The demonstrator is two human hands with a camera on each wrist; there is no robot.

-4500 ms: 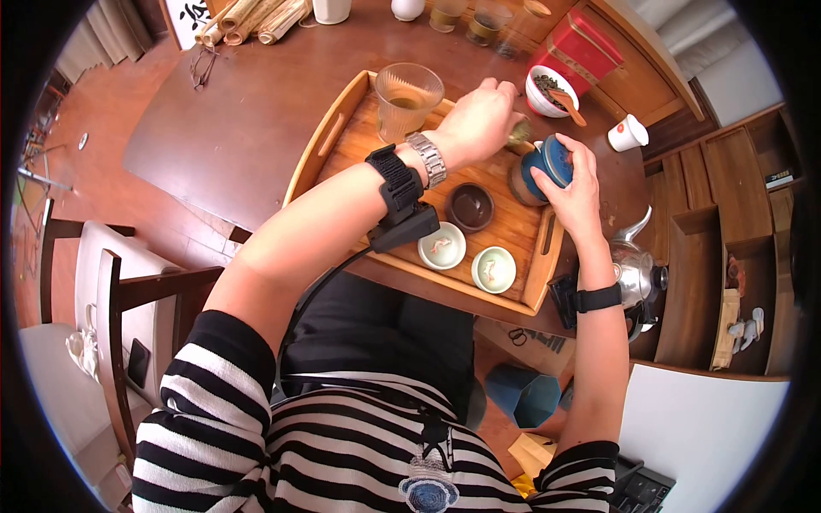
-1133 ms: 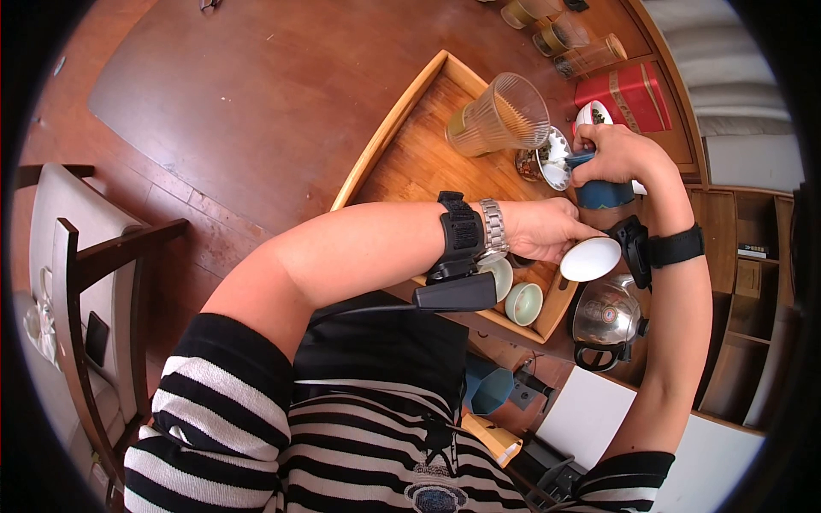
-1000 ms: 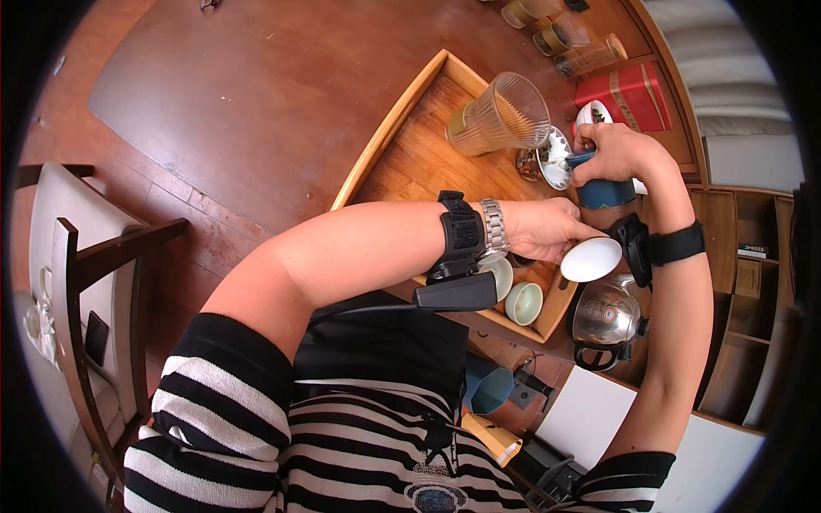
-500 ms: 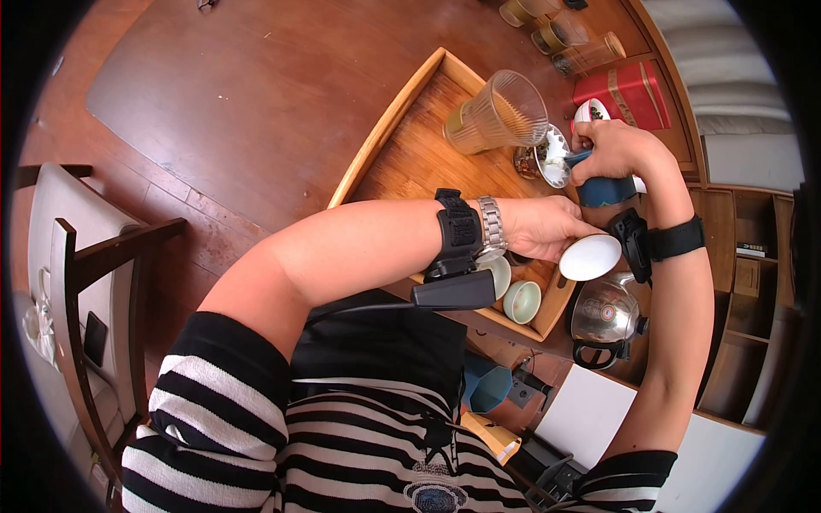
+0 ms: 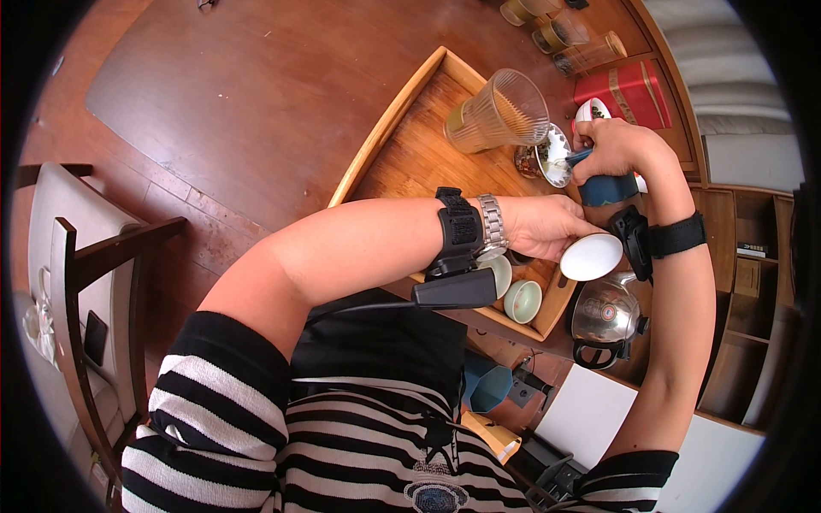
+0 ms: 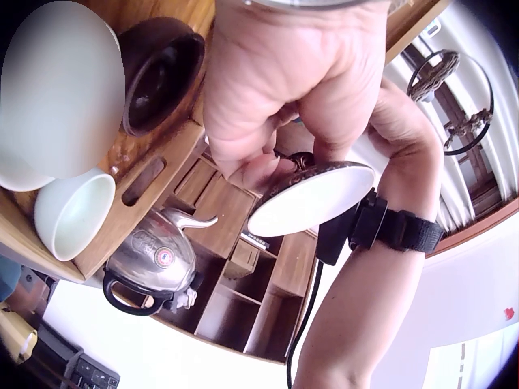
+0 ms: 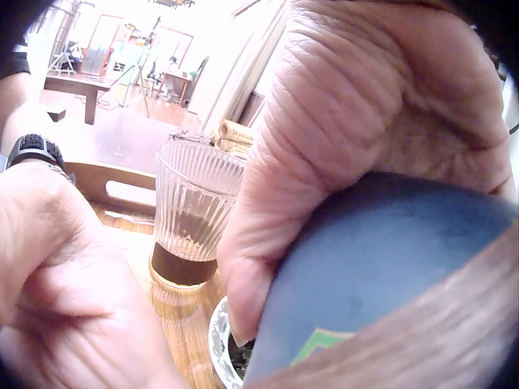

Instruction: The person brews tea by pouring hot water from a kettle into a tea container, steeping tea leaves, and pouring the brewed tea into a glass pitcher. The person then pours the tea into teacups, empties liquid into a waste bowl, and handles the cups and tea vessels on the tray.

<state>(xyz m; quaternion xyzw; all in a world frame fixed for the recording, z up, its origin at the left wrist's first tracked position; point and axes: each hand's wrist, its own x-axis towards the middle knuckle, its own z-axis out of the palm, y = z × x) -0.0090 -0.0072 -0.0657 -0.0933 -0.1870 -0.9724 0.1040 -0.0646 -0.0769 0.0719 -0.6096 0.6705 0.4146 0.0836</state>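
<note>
My left hand pinches a lid by its top. The lid has a white underside and, in the left wrist view, a dark patterned outside. Beyond it, my right hand grips a blue pot with a brown lower band, tipped toward a patterned bowl. Dark leaves show inside the bowl's pale rim in the right wrist view; my fingers and the blue pot cover much of it. Next to the bowl stands a ribbed glass, with brown liquid at its bottom.
A wooden tray carries these things and a pale green cup. Beside the cup, a dark bowl shows in the left wrist view. A steel kettle stands near the tray's corner. Behind are a red box and several glasses.
Since the oldest frame, my left hand has taken hold of the lid and moved right. The blue pot has gone from upright to tipped. Over the last second both hands hold nearly still.
</note>
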